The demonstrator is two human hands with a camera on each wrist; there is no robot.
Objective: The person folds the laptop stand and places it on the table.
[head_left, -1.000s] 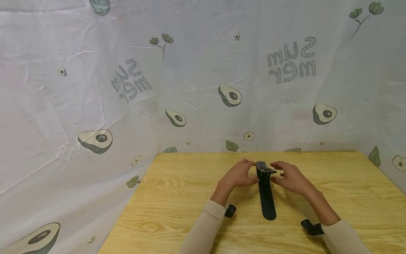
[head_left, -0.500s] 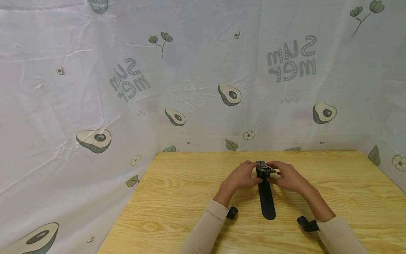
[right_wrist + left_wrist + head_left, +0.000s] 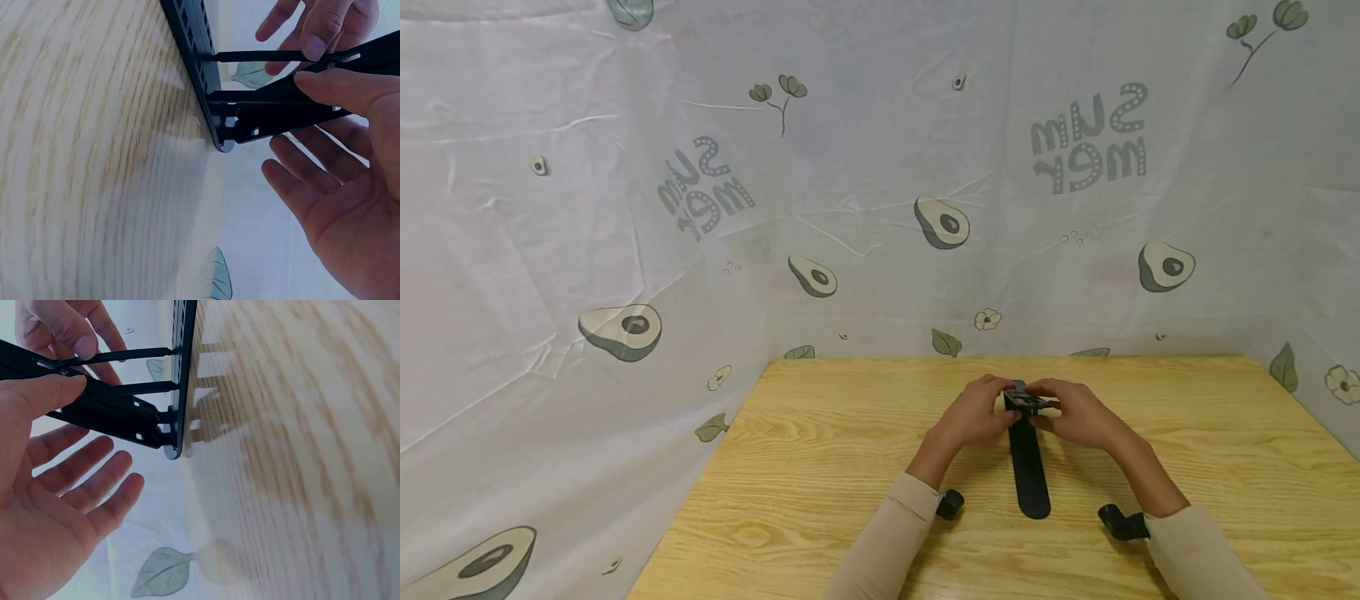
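A black folding stand [image 3: 1032, 479] rests on the table, its long slotted base strip [image 3: 180, 387] flat on the wood. From the base's far end rises a hinged panel [image 3: 125, 419], with thin struts joining the two. My left hand [image 3: 976, 415] pinches the panel's left side, thumb on the near face and index finger around its edge. On the other side my right hand [image 3: 1078, 415] pinches it likewise, its thumb [image 3: 337, 84] on the panel. The lower fingers [image 3: 312, 162] of that hand spread loosely behind. Part of the panel's top is hidden by fingers.
The wooden table [image 3: 797, 500] runs back to a pale hanging cloth [image 3: 865, 167] printed with avocados and leaves. Black wrist-worn devices [image 3: 951, 504] stick out inward at both sleeves, low over the table.
My right hand has moved left from beside the stand to grip its panel. My left hand has shifted slightly right, its thumb coming onto the panel. The stand has barely moved.
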